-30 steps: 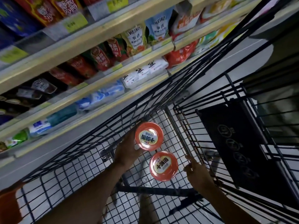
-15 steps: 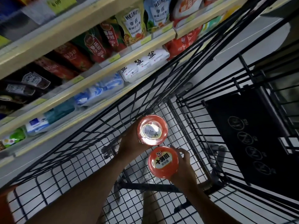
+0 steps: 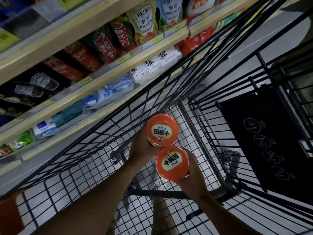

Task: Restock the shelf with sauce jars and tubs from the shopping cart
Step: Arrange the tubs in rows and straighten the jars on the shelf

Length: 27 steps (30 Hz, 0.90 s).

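Above the cart (image 3: 169, 85), left hand (image 3: 142, 150) and right hand (image 3: 194, 177) each grip an orange-lidded tub (image 3: 162, 129), neither shelved yet, apparently the cart's last.

two round tubs with orange lids and cream labels sit upright over the black wire shopping cart (image 3: 169, 92), rims touching: the farther tub (image 3: 162, 129) nearer the cart's shelf-side wall, the nearer tub (image 3: 172, 163) just behind it.

left hand (image 3: 142, 150) grips upper orange-lidded tub (image 3: 162, 130); right hand (image 3: 194, 177) grips lower tub (image 3: 171, 163); lids touching, over cart (image 3: 94, 168).
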Motion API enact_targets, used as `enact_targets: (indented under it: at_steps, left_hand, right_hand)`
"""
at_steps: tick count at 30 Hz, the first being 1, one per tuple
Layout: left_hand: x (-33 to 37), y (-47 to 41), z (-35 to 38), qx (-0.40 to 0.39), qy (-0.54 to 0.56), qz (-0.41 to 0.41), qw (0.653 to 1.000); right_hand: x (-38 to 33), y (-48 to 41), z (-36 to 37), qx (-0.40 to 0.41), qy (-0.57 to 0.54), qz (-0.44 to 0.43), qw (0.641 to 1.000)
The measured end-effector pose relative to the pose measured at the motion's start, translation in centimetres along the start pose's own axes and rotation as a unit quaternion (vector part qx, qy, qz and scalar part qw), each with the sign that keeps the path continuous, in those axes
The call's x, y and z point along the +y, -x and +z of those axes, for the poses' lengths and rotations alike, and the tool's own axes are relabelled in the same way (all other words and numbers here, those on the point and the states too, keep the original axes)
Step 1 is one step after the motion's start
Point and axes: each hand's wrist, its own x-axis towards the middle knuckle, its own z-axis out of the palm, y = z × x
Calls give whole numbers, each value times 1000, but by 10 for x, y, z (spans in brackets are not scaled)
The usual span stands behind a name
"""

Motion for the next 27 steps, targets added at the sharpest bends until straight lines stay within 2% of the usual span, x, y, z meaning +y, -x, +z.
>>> enact_targets:
  at_steps: [6,14,19,27]
  left_hand:
    - [11,24,-12,-8,27,-33,999]
    - [61,74,-41,21,61,-93,994]
    - [112,114,-66,20,55,-56,997]
    - [168,165,-115,61,97,4,993]
  right_hand:
    - [-35,15,-23,-74,0,5,997]
    - [-124,47,-67,-154,102,-49,982]
    - [-174,70,-95,-160,147,-110,970]
    - [-244,102,-115,-146,237,-207,938]
